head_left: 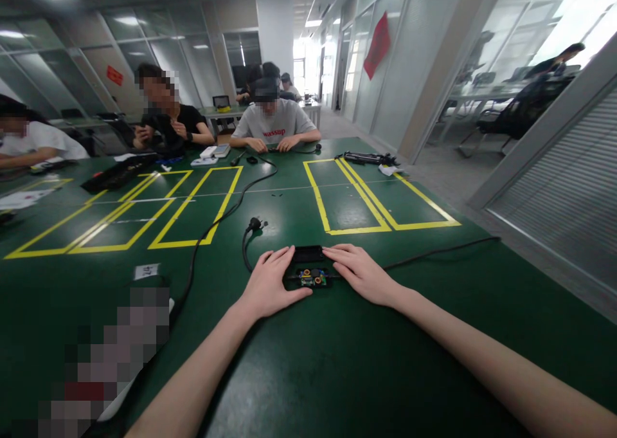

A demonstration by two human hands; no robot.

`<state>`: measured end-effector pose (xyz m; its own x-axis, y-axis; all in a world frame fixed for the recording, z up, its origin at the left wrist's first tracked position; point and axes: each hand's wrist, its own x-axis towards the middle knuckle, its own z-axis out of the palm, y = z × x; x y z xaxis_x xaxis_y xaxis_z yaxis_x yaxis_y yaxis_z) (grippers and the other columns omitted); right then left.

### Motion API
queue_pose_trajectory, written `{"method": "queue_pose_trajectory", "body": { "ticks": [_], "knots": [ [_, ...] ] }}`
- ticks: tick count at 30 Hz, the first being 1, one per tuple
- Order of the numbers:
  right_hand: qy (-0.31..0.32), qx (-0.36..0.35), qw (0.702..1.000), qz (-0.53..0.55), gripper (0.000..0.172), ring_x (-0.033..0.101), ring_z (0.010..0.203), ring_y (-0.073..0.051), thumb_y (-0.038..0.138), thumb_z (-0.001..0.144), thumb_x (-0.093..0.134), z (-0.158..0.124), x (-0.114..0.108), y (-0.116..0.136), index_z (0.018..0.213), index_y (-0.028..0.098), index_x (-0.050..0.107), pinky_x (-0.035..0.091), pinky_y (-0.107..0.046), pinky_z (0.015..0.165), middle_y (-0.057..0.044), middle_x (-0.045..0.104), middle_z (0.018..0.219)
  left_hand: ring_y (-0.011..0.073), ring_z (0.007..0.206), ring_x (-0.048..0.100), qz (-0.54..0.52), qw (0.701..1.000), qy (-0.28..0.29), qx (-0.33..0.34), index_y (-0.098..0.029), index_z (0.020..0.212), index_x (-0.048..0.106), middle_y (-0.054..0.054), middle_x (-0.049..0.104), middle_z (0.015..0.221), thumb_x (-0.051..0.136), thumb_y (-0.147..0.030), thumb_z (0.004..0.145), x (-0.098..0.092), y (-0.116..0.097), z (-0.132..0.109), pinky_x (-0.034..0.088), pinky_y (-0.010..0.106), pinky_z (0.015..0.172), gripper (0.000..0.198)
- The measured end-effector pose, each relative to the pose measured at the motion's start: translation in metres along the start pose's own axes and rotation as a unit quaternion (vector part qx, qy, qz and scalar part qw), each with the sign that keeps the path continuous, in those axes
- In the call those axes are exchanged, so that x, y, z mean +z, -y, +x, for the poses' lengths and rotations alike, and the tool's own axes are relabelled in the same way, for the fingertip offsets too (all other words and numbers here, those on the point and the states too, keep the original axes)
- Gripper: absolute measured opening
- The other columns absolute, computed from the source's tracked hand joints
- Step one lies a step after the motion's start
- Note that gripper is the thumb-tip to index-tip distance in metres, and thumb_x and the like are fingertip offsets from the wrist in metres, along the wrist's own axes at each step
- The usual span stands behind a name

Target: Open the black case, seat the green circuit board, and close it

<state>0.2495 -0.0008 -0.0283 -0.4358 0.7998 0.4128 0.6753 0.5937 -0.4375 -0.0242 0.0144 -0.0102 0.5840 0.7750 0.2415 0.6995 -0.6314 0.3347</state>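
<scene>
I see one black device [309, 265] between my left hand [270, 287] and right hand [359, 274], fingers spread flat against its ends.

Free: open table [337, 361] nearside, taped boxes [354, 197] ahead | Obstacles: plug [255, 224], black cable [212, 229] (left side), thin cable [434, 251] right

Single head-worn view, facing forward and down along green table [337, 374], close above left hand [270, 283] and right hand [361, 274]

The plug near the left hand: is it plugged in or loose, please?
Loose: the plug lies bare on the green table, with no socket around it.
</scene>
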Motion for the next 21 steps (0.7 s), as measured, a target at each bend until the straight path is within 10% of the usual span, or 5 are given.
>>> {"method": "queue_pose_trajectory", "body": {
  "ticks": [21],
  "knots": [
    [0.003, 0.025, 0.995, 0.102, 0.038, 0.063, 0.129, -0.029, 0.029, 0.098, 0.061, -0.011, -0.012, 0.015, 0.134, 0.026, 0.069, 0.052, -0.053, 0.110, -0.011, 0.065, 0.142, 0.0306, 0.140, 0.054, -0.078, 0.996, -0.024, 0.018, -0.020, 0.148, 0.055, 0.015, 0.054, 0.152, 0.080, -0.040, 0.081, -0.002, -0.003, -0.008, 0.044, 0.049, 0.119, 0.074]
  ]
}}
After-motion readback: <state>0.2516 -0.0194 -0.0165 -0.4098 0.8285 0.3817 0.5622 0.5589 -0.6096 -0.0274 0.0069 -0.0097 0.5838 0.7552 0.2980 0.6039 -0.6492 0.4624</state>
